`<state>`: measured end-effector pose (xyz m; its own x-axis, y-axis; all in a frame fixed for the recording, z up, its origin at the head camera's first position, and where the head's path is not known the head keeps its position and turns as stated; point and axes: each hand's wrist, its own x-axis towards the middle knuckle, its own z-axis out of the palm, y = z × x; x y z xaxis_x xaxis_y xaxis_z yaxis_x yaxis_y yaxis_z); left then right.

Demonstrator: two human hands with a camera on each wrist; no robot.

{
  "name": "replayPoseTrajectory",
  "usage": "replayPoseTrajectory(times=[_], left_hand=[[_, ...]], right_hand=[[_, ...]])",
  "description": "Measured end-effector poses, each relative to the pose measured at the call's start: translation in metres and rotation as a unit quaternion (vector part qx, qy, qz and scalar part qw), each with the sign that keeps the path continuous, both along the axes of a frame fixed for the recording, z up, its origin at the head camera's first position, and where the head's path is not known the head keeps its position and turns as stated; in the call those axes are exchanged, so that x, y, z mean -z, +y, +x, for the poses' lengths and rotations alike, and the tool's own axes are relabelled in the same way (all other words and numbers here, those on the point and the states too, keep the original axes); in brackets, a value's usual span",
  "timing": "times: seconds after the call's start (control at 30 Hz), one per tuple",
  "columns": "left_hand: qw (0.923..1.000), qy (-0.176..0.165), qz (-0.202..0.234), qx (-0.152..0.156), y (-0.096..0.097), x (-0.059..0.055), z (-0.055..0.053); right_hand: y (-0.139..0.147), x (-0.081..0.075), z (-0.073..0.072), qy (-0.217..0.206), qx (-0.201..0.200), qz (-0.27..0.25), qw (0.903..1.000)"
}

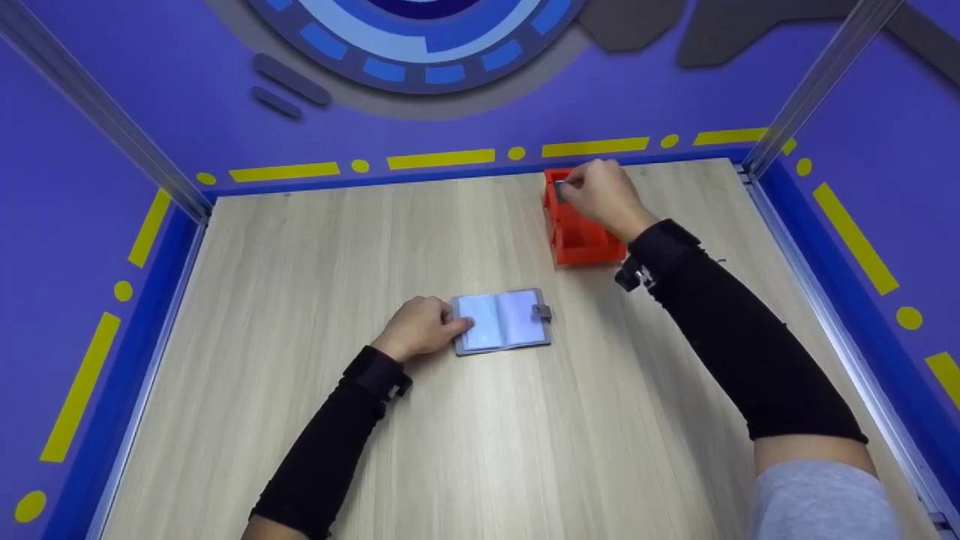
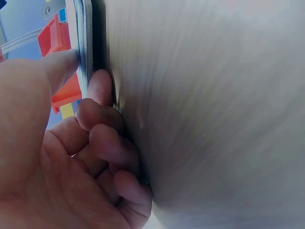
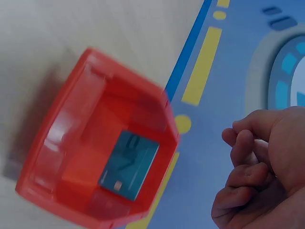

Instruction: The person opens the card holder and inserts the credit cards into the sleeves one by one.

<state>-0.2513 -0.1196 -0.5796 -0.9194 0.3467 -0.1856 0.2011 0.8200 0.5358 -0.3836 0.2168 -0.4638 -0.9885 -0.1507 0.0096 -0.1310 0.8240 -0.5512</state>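
A small open card holder [image 1: 501,321] with clear sleeves and a snap tab lies on the table in the head view. My left hand [image 1: 421,327] pinches its left edge, thumb on top and fingers underneath. In the left wrist view the holder's edge [image 2: 83,43] is seen side-on against the thumb. My right hand [image 1: 604,196] is over the back of a red bin [image 1: 589,253]. Its fingers are curled, and nothing shows in them in the right wrist view. A teal card [image 3: 128,164] with dark marks lies inside the bin, partly covered by the hand in the head view.
The wood-grain table [image 1: 315,255] is bounded by a blue back wall [image 1: 450,135] with yellow marks and by blue side walls. Metal posts [image 1: 817,82] stand at the back corners. The bin sits close to the back wall, right of centre.
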Motion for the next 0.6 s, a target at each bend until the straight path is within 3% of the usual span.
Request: replayPoseTrajectory(times=[0.23,0.6], left_hand=[[1.0000,0.003,0.002,0.001,0.000,0.000,-0.001],[1.0000,-0.004,-0.004,-0.001,0.001,0.003,-0.002]], right_hand=[[0.025,0.002,-0.017,-0.027,0.040,0.031,0.9984],[0.042,0.027,-0.041,0.002,0.056,0.137,0.9890]])
